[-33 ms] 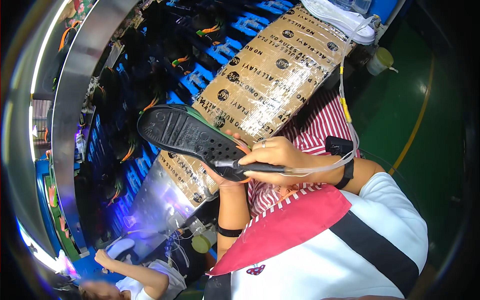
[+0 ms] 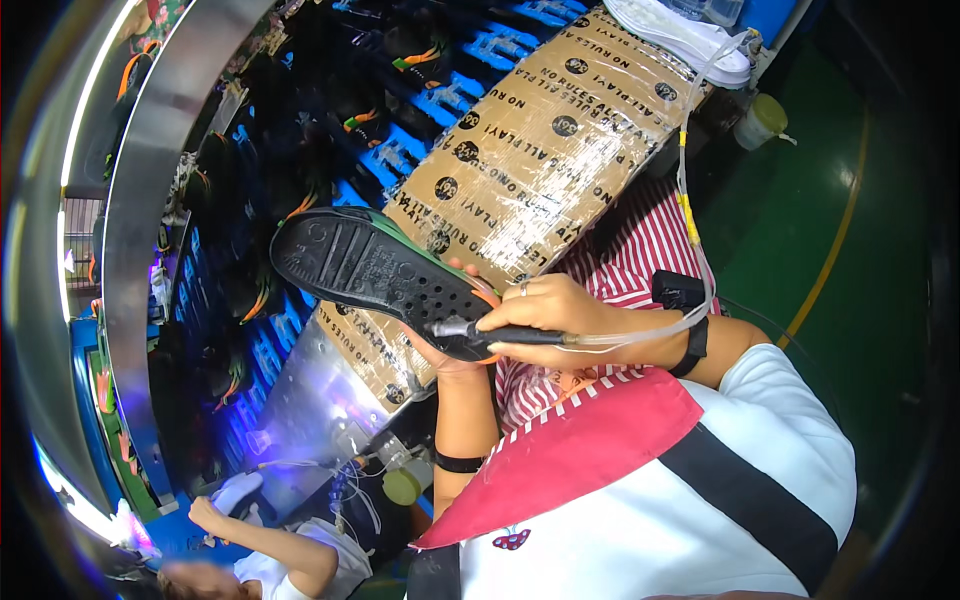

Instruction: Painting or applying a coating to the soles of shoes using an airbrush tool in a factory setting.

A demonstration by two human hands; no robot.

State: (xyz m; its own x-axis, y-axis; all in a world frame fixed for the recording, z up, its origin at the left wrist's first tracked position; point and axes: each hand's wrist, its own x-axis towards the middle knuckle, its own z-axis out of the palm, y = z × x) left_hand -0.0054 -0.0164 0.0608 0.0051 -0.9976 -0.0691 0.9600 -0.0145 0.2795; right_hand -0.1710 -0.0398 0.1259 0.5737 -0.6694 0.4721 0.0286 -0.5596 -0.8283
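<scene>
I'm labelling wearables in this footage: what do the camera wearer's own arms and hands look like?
The left hand and right hand are gloveless; a slim silvery ring is on a right finger. A black left wristband and black right wristband show, and a short white sleeve covers the upper part of the right arm.

The black sole (image 2: pixel 375 268) has moved slightly left, and the white piece (image 2: pixel 237 491) near the co-worker's hand (image 2: pixel 205 516) shifted.
</scene>
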